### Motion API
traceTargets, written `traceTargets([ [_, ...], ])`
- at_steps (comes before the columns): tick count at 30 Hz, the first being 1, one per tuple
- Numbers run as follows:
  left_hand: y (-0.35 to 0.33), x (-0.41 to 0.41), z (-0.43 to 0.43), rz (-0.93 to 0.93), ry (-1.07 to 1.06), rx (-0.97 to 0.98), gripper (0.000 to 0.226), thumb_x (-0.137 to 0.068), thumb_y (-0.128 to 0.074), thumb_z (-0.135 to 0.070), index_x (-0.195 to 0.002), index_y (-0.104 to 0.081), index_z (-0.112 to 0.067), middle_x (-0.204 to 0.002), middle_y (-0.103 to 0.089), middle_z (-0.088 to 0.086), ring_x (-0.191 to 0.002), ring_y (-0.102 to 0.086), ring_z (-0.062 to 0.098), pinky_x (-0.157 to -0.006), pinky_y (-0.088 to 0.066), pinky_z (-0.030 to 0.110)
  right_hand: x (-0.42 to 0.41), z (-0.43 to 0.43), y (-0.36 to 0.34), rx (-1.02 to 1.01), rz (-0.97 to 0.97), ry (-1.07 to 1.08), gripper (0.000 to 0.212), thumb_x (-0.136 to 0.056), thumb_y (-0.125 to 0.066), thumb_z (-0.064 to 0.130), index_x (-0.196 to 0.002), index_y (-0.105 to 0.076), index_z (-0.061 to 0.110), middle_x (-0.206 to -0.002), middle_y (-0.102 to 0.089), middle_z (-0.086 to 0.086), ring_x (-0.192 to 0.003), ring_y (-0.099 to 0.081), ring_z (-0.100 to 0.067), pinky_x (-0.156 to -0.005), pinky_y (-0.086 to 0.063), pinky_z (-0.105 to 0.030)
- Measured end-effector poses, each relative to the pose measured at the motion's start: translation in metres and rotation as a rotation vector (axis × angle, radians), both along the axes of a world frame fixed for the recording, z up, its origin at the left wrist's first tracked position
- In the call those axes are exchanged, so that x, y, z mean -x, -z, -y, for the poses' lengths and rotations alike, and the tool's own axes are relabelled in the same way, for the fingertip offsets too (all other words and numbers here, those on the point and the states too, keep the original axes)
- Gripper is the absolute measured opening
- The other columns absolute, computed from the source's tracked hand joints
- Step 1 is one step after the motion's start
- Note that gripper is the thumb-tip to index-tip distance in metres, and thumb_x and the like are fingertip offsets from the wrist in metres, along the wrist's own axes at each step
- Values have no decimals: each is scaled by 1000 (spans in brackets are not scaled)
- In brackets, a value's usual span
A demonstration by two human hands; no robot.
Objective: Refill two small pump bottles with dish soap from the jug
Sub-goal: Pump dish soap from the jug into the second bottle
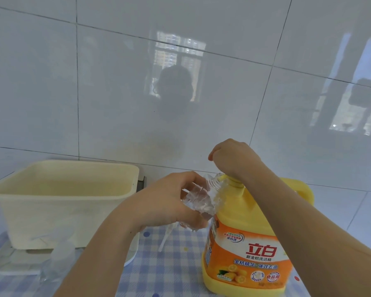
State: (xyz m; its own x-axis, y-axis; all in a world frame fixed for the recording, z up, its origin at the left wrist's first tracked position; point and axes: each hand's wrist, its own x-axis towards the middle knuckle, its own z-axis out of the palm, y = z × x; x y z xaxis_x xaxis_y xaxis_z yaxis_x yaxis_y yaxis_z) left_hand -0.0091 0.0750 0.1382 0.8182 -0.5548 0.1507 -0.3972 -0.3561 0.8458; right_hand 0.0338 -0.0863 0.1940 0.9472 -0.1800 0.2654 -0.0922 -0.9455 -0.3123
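Far left: a cream plastic basin point(62, 196) stands on a white tray point(13, 266) against the tiled wall point(94, 93). Near left, just in front of the basin: a clear plastic item point(61, 256), too blurred to identify.

Centre: a blue checked cloth point(169, 271) covers the counter. A thin white tube point(166, 236) lies on it, beneath the raised bottle. The left hand point(169, 200) grips the small pump bottle point(199, 202), with fingers and thumb curled round its clear body. The bottle is held off the cloth and tilted, with no pump fitted. Its open mouth points up and to the right and meets the yellow spout point(221, 177) of the jug's pump.

Right: the yellow jug point(244, 254), with an orange label, stands upright on the cloth, just beside the held bottle. The right hand point(234, 159) rests on top of the jug's pump, wrist bent. Its fingers fold away from the camera. Whether they grasp the pump head cannot be told.
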Motion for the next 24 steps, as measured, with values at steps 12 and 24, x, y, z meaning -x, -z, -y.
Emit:
traceTargets([
  [12,-3,3,0,-4,-2,-8,59,-68,-84,-18,-118,-57,-36,-115,-64,-16,-106,-63,8,-82,-61,37,15,-3,-7,-20,3,-5,45,-80,-37,7,-114,-67,14,-118,-65,-4,-107,-58,-27,-90,-51,-39],
  [24,-10,10,0,78,-75,47,51,-63,-87,-31,-105,-60,-41,-111,-65,-20,-105,-62,3,-92,-55,37,19,-5,-33,45,2,-53,49,-103,-25,35,-151,-22,29,-159,-16,-8,-146,-8,-31,-115,-15,-48],
])
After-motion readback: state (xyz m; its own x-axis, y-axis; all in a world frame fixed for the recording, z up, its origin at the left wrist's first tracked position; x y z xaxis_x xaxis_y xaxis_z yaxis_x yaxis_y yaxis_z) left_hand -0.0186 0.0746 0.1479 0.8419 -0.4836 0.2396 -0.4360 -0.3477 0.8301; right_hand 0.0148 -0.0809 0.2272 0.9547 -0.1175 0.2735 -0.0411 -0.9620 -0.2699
